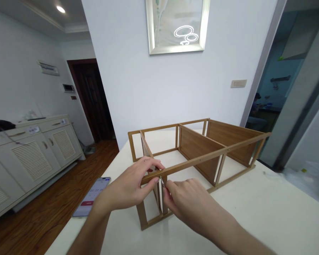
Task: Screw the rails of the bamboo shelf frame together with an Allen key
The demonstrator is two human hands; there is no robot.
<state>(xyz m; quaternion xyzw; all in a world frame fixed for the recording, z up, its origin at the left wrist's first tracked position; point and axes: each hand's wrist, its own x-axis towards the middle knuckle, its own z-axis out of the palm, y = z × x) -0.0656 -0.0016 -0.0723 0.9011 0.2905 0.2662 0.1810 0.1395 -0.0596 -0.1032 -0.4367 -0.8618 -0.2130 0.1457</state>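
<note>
A bamboo shelf frame [199, 148] lies on its side on the white table [268, 216]. My left hand [134, 184] grips the near end of its long upper rail, thumb and fingers closed round the wood. My right hand [184, 196] is pinched on a small thin metal tool [161, 182], its tip held at the joint where the rail meets the near upright. The part of the tool inside my fingers is hidden.
A phone [91, 196] with a lit screen lies at the table's left edge. A clear plastic bag [308, 179] sits at the far right. White cabinets [29, 156] line the left wall beyond a wooden floor. A framed picture [177, 26] hangs ahead.
</note>
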